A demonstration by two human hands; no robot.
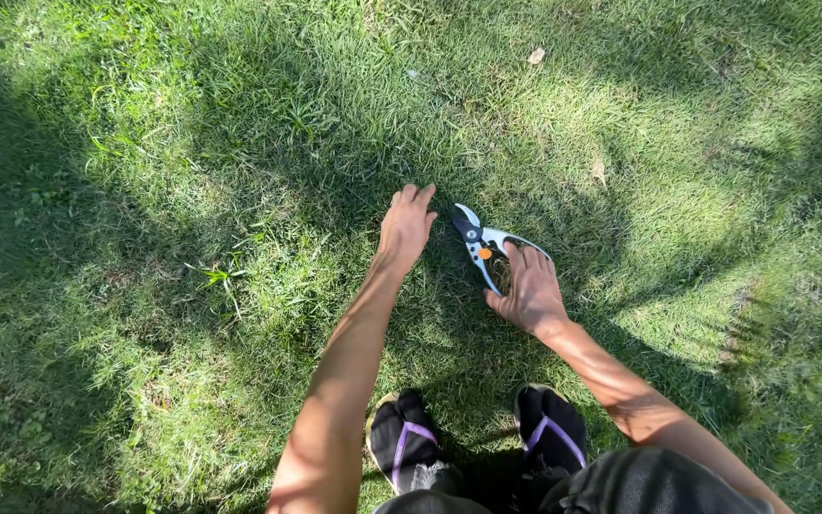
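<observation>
The right hand point(528, 290) is wrapping its fingers around the handles of a pair of pruning shears point(483, 244), whose short blade is pointing up and away over the grass point(192, 143). The left hand point(406, 225) is reaching down just beside the blade, fingers loosely curled and holding nothing, touching the turf. 2 dark sandals with purple straps point(478, 443) are standing below in shadow.

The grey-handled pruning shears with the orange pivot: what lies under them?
The grey-handled pruning shears with the orange pivot lie on the mown green lawn. The right hand covers the rear ends of their handles, so the grass below there is hidden. The left hand rests on grass beside them.
</observation>
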